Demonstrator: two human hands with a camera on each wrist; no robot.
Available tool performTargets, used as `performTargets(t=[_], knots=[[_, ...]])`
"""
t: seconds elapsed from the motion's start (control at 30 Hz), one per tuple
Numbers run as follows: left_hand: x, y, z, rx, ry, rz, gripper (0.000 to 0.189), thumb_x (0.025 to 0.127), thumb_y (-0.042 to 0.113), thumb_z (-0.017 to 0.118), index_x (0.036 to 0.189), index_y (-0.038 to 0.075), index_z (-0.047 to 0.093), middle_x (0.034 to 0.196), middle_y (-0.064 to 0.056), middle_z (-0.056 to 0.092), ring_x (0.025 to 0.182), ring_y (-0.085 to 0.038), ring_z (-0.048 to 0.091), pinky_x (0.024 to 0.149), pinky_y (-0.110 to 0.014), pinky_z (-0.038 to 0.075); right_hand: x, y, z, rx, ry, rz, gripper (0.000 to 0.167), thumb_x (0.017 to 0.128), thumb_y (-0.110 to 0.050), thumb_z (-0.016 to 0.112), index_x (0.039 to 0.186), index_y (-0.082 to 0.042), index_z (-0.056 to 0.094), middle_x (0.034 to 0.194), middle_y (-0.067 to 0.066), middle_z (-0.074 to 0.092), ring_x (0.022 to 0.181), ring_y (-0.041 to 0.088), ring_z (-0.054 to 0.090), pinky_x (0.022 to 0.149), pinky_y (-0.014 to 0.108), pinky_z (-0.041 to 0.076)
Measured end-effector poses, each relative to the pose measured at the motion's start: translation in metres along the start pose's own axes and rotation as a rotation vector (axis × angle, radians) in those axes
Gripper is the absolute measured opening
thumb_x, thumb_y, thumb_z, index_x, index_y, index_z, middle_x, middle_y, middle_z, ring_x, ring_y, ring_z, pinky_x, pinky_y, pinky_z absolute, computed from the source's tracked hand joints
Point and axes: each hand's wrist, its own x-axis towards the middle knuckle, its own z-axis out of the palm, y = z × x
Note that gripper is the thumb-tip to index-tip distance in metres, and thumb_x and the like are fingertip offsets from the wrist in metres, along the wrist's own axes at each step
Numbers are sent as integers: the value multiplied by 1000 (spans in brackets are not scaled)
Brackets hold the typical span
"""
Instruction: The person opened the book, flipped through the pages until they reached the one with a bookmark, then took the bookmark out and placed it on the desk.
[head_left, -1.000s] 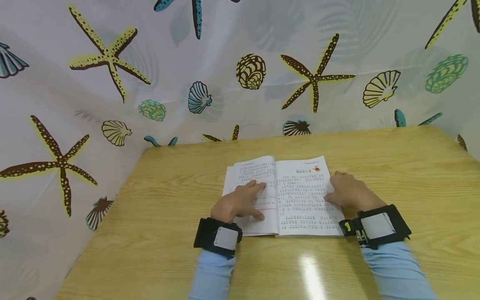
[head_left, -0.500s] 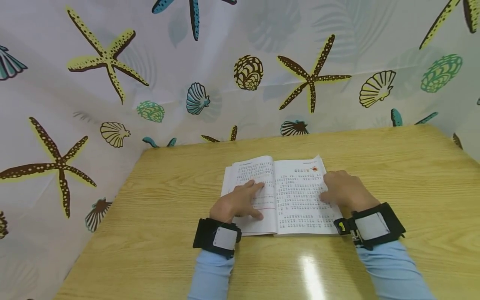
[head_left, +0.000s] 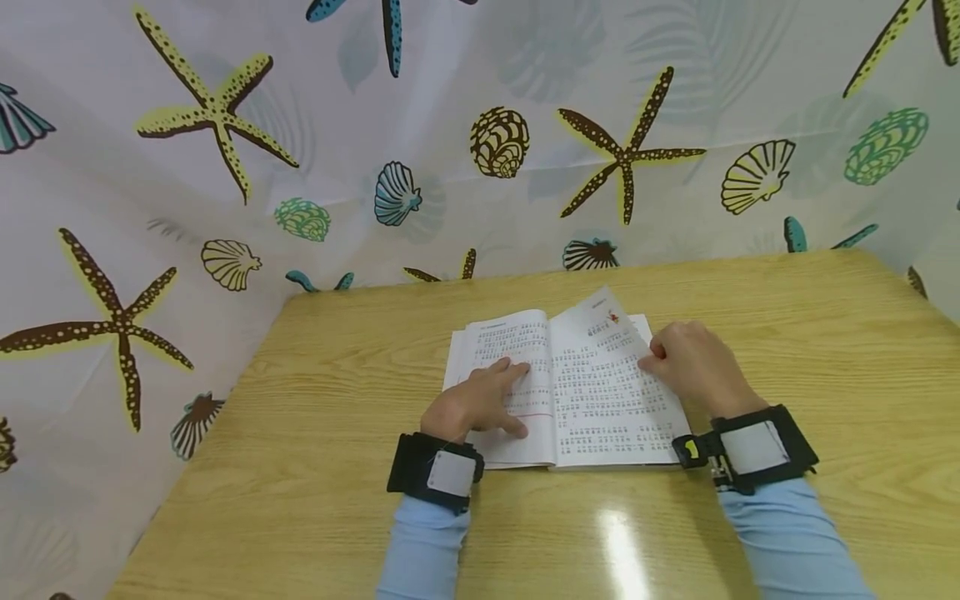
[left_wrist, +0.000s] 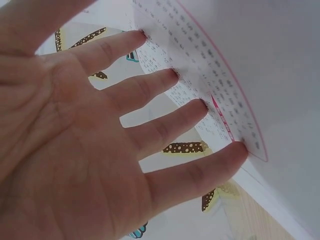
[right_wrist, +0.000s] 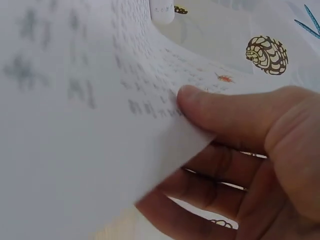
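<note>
An open book lies on the wooden table, printed text on both pages. My left hand rests on its left page with fingers spread; in the left wrist view the straight fingertips touch the paper. At the book's right edge my right hand pinches the right page between thumb and fingers. That page is lifted, its top corner bent up toward the middle, and a sheet beneath shows at the top right. In the right wrist view the thumb lies on the printed side, the other fingers behind the page.
The wooden table extends around the book on all sides. Behind it and to the left hangs a white cloth printed with starfish and shells. Black straps are worn on both wrists.
My right hand has taken hold of the right page's edge and raised it, so the top corner has come up and leftward. The left hand has stayed in place on the left page.
</note>
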Motion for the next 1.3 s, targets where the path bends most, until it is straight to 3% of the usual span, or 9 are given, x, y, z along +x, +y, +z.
performTargets(t=[0.17, 0.3, 0.5, 0.7, 0.83, 0.97, 1.07, 1.2, 1.3], knots=[[0, 0, -1, 8, 2, 6, 91, 84, 18, 85, 160, 18, 34, 167, -10, 21, 151, -37, 21, 118, -55, 27, -2, 8, -2, -19, -93, 21, 28, 93, -14, 74, 69, -2, 64, 59, 2, 42, 54, 16, 41, 50, 28, 28], [1, 0, -1, 10, 5, 10, 91, 84, 18, 85, 160, 18, 35, 167, -10, 21, 151, -37, 22, 117, -55, 28, -1, 13, -4, 33, -190, 47, 31, 90, -15, 75, 65, -5, 61, 56, -2, 38, 51, 13, 36, 50, 26, 24], [1, -2, -1, 15, 3, 4, 91, 85, 19, 85, 160, 18, 35, 167, -10, 22, 151, -37, 22, 117, -55, 28, 3, 17, -9, 135, -326, 51, 27, 90, -11, 72, 65, -4, 66, 53, -2, 50, 48, 11, 43, 48, 24, 31], [1, -5, -1, -4, 9, 0, 91, 84, 18, 85, 160, 18, 35, 167, -9, 21, 152, -36, 21, 118, -55, 27, 5, 17, -18, 393, -494, -37, 20, 96, -8, 66, 90, 9, 72, 78, 6, 70, 65, 19, 65, 60, 35, 59], [2, -6, -1, -6, 12, 0, 91, 84, 18, 85, 160, 18, 35, 167, -9, 21, 152, -36, 21, 118, -55, 27, 5, 16, -24, 578, -590, -67, 26, 99, -4, 60, 111, 18, 66, 95, 15, 74, 79, 27, 73, 68, 43, 62], [2, -7, -1, -8, 12, -2, 91, 84, 19, 85, 160, 18, 35, 168, -9, 21, 152, -36, 20, 118, -55, 26, 6, 18, -23, 641, -610, -81, 32, 101, -4, 56, 120, 22, 59, 102, 19, 73, 84, 29, 73, 71, 44, 62], [1, -7, -1, -16, 8, -2, 91, 85, 19, 85, 160, 19, 34, 168, -9, 20, 152, -36, 20, 118, -55, 26, 5, 17, -23, 676, -613, -83, 41, 108, -15, 47, 131, 19, 53, 112, 20, 70, 95, 31, 71, 78, 48, 60], [1, -6, -1, -29, 3, -4, 91, 84, 18, 85, 160, 18, 34, 168, -9, 20, 152, -36, 20, 118, -55, 26, 4, 7, -20, 762, -622, -88, 65, 112, -41, 24, 149, 12, 38, 136, 29, 56, 122, 44, 57, 90, 56, 55], [1, -5, -1, -16, 1, -2, 91, 85, 19, 85, 160, 18, 34, 168, -9, 20, 152, -37, 21, 117, -55, 28, 5, -7, -10, 743, -663, -130, 69, 111, -46, 23, 156, 5, 31, 152, 32, 40, 137, 50, 41, 100, 61, 47]])
